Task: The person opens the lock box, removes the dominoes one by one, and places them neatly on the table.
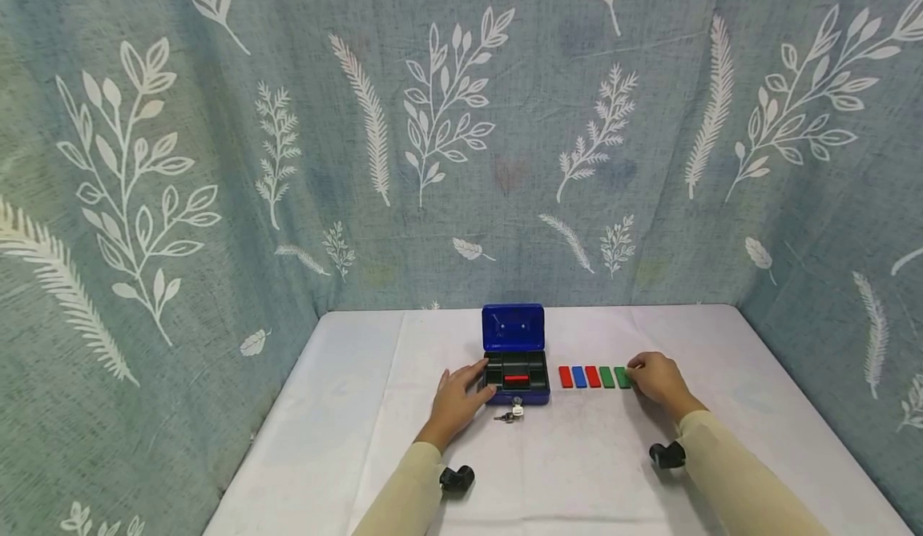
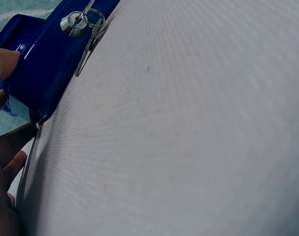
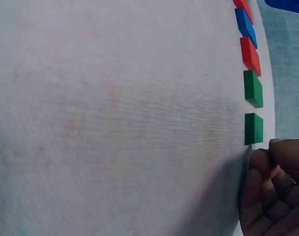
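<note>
A dark blue cash box (image 1: 530, 398) stands with its lid (image 1: 513, 328) raised and a black compartment tray (image 1: 493, 374) inside. A red block (image 1: 516, 377) lies in the tray's middle front compartment. My left hand (image 1: 456, 408) rests on the box's left side, thumb near the front corner, fingers fairly straight. To the right, blocks form a row: red (image 1: 566, 376), blue (image 1: 580, 376), red (image 1: 593, 376), green (image 1: 607, 377), and green (image 1: 623, 378). Beside the last green one is my right hand (image 1: 659, 380), fingers curled, thumb and index tips close together; whether they pinch anything is hidden.
Keys (image 1: 509, 417) hang from the lock at the front of the box. A white cloth (image 1: 562, 472) covers the table. Blue-green leaf-patterned curtains (image 1: 447, 239) stand behind and along both sides. Each wrist carries a small black camera (image 1: 457, 480).
</note>
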Tool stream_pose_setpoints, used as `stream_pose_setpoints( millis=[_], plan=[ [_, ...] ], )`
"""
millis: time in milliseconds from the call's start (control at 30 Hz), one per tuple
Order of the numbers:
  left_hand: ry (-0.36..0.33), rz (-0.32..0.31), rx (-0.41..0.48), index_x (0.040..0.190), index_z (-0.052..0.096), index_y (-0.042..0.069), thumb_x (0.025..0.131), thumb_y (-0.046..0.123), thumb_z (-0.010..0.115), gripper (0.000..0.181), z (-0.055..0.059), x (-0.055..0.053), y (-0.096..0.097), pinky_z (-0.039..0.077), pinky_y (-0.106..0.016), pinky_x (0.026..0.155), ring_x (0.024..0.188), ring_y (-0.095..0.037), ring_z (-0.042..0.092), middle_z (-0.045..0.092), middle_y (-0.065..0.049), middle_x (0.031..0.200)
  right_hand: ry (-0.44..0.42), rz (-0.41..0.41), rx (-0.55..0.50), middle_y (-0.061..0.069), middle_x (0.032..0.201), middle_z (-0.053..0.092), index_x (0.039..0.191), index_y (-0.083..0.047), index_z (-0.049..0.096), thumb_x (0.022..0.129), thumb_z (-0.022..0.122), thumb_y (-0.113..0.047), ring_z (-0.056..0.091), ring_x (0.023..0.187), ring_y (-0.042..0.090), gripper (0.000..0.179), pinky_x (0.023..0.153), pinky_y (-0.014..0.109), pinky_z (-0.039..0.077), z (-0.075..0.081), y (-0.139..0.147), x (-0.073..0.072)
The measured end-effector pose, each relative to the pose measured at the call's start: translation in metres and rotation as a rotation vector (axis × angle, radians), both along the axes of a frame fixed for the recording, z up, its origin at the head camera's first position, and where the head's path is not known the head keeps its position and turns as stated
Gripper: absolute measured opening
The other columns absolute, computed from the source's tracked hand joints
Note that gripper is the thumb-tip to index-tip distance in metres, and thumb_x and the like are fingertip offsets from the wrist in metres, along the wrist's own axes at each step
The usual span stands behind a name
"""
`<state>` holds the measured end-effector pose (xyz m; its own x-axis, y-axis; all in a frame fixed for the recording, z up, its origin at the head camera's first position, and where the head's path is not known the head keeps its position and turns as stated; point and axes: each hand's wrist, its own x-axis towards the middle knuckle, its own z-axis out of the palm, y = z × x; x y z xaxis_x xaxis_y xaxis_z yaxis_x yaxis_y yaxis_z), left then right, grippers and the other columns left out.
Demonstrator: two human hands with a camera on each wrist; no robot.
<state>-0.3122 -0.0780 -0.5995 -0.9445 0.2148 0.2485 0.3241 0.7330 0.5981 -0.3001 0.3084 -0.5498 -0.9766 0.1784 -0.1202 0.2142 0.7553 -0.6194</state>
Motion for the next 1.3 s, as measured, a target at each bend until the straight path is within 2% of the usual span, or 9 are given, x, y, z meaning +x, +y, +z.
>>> stream_pose_setpoints(
  millis=[500,833,1100,1300],
  plan=[
    [-0.007,0.006,-0.016,0.142,0.052,0.031,0.087,0.053,0.062,0.060,0.001,-0.001,0.001,0.010,-0.049,0.118,0.131,-0.023,0.046,0.055,0.004,0.138,0.027,0.025,-0.031,0.012,0.093,0.065,0.108,0.004,0.067,0.095,0.059,-0.010,0.058,0.082,0.024,0.021,0.069,0.039,0.053,0.017,-0.015,-0.004],
    [-0.007,0.004,-0.014,0.142,0.052,0.030,0.087,0.051,0.062,0.060,0.001,0.000,0.000,0.009,-0.048,0.118,0.131,-0.023,0.046,0.056,0.003,0.138,0.030,0.003,-0.105,0.009,0.093,0.066,0.108,0.002,0.068,0.095,0.060,-0.016,0.059,0.079,0.022,0.024,0.065,0.034,0.052,0.014,-0.039,-0.006],
    [0.004,-0.002,-0.002,0.142,0.052,0.031,0.087,0.052,0.062,0.060,-0.001,-0.001,-0.001,0.009,-0.049,0.117,0.131,-0.023,0.046,0.056,0.003,0.138,0.066,0.027,-0.135,0.007,0.085,0.066,0.105,0.000,0.069,0.094,0.061,-0.016,0.059,0.074,0.020,0.021,0.062,0.033,0.052,0.018,-0.058,-0.010],
    [0.006,-0.012,0.016,0.142,0.052,0.031,0.088,0.052,0.062,0.060,-0.001,-0.001,0.000,0.009,-0.051,0.117,0.131,-0.024,0.046,0.056,0.003,0.137,0.091,0.041,-0.135,0.006,0.088,0.067,0.104,-0.002,0.070,0.093,0.062,-0.017,0.059,0.077,0.020,0.020,0.066,0.036,0.053,0.021,-0.065,-0.010]
  ],
)
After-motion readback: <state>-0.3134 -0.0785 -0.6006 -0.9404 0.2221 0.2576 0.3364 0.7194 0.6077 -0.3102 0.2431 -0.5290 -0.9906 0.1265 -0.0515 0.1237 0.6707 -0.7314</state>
